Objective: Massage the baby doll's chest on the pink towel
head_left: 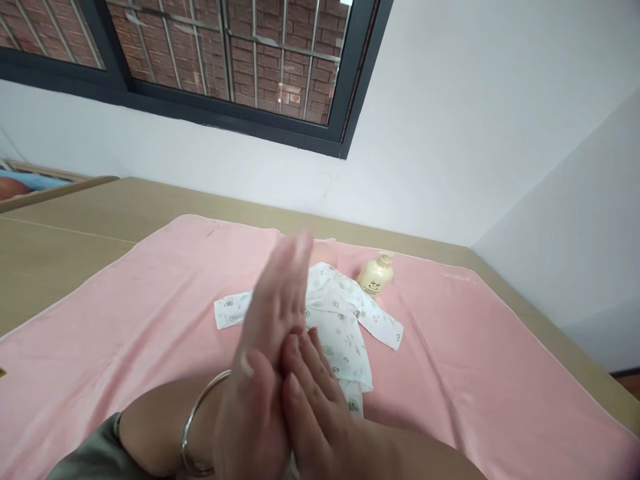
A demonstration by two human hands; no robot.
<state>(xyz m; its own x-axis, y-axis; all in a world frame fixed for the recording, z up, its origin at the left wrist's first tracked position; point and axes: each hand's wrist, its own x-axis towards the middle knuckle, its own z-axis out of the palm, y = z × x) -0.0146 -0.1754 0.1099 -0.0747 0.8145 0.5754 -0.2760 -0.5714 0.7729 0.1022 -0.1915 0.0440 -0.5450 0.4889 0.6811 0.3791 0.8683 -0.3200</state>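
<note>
My left hand point(267, 353), with a silver bangle point(193, 427) on its wrist, is raised with its fingers stretched out and slightly blurred. Flat against its palm lies my right hand point(320, 407), fingers straight. Nothing shows between the palms. Behind them a white baby outfit point(337, 337) with small prints lies with sleeves spread on a pink sheet point(425, 400). A rounded skin-toned thing point(325, 253) shows above its collar, partly hidden by my fingers. Right of the collar stands a pale yellow pump bottle point(375, 275) with dark lettering.
The sheet covers a wooden surface point(65, 253) that meets the white wall point(425, 147). A dark-framed window point(240, 120) with metal bars is above. At the far left, a blue item point(43, 181) lies behind a raised wooden edge point(90, 183).
</note>
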